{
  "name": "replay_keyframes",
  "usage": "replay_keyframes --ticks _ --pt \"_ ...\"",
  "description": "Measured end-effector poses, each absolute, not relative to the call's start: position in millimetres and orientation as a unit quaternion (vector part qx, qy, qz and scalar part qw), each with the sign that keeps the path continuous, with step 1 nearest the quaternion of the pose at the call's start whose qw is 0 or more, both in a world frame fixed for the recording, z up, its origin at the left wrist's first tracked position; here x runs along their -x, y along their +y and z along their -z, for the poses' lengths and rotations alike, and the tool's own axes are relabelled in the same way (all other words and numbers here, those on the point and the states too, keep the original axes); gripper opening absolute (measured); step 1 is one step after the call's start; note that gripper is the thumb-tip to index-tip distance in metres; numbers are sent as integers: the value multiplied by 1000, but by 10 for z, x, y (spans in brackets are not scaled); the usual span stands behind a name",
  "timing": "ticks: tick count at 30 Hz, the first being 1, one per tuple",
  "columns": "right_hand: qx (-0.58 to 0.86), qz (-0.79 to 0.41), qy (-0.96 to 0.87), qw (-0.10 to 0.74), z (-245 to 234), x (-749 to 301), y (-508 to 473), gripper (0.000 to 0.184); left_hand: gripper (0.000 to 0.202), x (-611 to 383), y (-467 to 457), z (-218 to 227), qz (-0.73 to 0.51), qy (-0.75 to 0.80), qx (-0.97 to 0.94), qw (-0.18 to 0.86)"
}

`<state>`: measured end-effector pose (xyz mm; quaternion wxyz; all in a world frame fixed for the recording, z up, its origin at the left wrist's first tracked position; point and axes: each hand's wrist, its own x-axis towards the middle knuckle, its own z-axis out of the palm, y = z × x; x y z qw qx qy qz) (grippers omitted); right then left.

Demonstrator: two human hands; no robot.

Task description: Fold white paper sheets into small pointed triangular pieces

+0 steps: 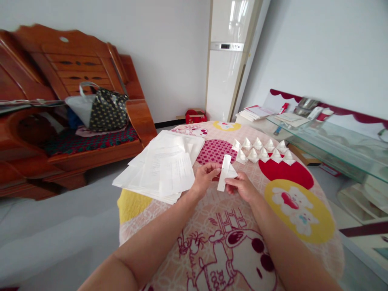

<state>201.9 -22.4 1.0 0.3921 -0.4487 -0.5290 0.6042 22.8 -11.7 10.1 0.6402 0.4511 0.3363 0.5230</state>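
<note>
Between my two hands, a little above the table, is a partly folded piece of white paper (223,173), with a long narrow flap and a triangular part sticking out to the right. My left hand (207,176) pinches its left side, thumb toward the flap. On the lower right, my right hand (242,185) grips the same paper between thumb and fingers. Two rows of folded paper boats (258,144) stand beyond my right hand. Left of my hands lies a spread pile of white paper sheets (157,167), some with faint print.
A round table (209,230) with a patterned cloth is under my arms. To the right stands a glass-topped cabinet (342,141) with papers and cups. A wooden sofa (81,52) holding bags (109,109) is at the left. A red box (195,116) sits behind the table.
</note>
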Motion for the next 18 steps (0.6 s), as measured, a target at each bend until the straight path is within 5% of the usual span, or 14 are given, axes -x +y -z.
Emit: replay_keyframes --ticks 18 --pt "398 -685 -491 363 70 -1993 -205 59 36 -222 -154 -152 -492 295 -384 724"
